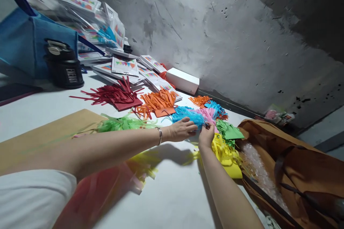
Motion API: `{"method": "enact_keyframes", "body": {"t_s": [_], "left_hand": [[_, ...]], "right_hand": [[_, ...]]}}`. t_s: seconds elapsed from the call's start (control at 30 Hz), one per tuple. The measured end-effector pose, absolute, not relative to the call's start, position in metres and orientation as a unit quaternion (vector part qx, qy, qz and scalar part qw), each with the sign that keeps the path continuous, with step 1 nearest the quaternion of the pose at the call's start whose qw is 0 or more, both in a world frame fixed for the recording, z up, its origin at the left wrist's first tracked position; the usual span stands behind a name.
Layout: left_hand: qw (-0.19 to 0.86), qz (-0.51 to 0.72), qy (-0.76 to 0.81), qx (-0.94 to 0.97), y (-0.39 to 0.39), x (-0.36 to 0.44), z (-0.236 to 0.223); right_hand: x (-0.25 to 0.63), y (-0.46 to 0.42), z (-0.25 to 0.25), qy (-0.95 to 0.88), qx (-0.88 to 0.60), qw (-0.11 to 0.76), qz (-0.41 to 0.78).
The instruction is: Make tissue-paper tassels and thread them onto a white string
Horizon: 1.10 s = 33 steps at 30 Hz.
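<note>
A bundle of blue fringed paper strips (188, 114) lies on the white table in front of both hands. My left hand (180, 130), with a silver bracelet at its wrist, reaches across the near side of this bundle. Its fingers are stretched and slightly apart against the blue strips. My right hand (206, 135) pinches the right end of the blue bundle between thumb and fingers. Pink fringe (206, 115) lies just behind it, and yellow fringe (223, 150) is beside its wrist. What lies under my left palm is hidden.
Dark red fringe (115, 94), orange fringe (159, 100) and green fringe (123, 123) lie leftward. A green bundle (228, 130) sits right, beside a brown bag (268, 146). Behind are printed packs (125, 66), a white box (182, 80), a black bottle (64, 66) and a blue bag (40, 39).
</note>
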<state>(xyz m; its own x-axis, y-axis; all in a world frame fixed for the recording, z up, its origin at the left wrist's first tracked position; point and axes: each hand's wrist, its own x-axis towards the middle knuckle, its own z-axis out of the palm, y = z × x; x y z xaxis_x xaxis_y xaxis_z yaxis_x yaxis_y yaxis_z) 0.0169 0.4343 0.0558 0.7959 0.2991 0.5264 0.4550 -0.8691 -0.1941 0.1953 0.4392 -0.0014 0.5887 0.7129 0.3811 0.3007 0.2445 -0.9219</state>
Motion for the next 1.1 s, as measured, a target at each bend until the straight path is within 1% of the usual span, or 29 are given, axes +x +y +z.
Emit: {"method": "enact_keyframes", "body": {"t_s": [0.2,0.4,0.53,0.7,0.9,1.1], "left_hand": [[0.155,-0.258,-0.322,-0.898,0.444,0.022,0.065],[0.147,-0.201,-0.338,-0.908,0.452,0.029,0.066],[0.133,-0.191,-0.362,-0.903,0.455,0.03,0.065],[0.113,-0.197,-0.375,-0.899,0.459,0.024,0.068],[0.061,-0.213,-0.445,-0.868,0.479,0.004,0.075],[-0.018,-0.233,-0.503,-0.832,0.497,-0.017,0.081]], "right_hand": [[0.191,0.43,0.001,-0.449,-0.588,0.656,0.145],[0.178,0.418,0.006,-0.474,-0.586,0.646,0.117],[0.168,0.42,0.011,-0.48,-0.595,0.638,0.094],[0.171,0.429,0.022,-0.446,-0.62,0.642,0.067],[0.199,0.411,0.034,-0.408,-0.615,0.673,0.055],[0.23,0.366,0.061,-0.38,-0.547,0.744,0.057]]}}
